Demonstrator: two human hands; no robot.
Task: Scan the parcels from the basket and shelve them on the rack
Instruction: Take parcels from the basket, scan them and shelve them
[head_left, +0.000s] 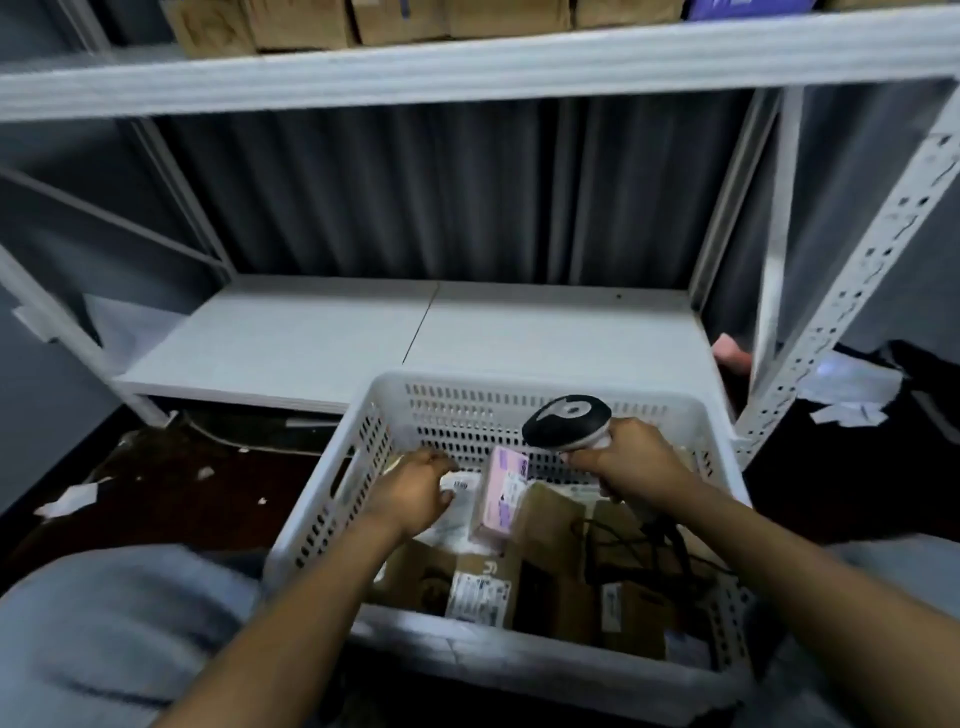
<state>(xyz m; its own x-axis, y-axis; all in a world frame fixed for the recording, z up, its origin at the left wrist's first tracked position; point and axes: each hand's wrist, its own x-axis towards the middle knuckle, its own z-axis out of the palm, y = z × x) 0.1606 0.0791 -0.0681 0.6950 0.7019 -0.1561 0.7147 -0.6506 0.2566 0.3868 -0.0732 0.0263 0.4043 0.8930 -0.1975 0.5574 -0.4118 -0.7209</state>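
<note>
A white perforated basket (363, 457) sits in front of me, holding several parcels: brown cardboard boxes (483, 577), a pink box (501, 491) standing on edge, and a white mailer bag (460, 512). My left hand (415, 491) reaches down into the basket's left side, its curled fingers on the white mailer bag. My right hand (631, 457) grips the handle of a barcode scanner (566, 418) with a black-and-white head, held over the pink box. The scanner's black cable trails across the boxes. Beyond the basket, the rack's white lower shelf (363, 332) lies bare.
The rack's upper shelf (467, 67) carries several cardboard boxes (301, 23). Perforated white uprights (852, 291) frame the right side. Paper scraps (72, 499) litter the dark floor at left, and white papers (847, 384) lie at right. My knees are at both lower corners.
</note>
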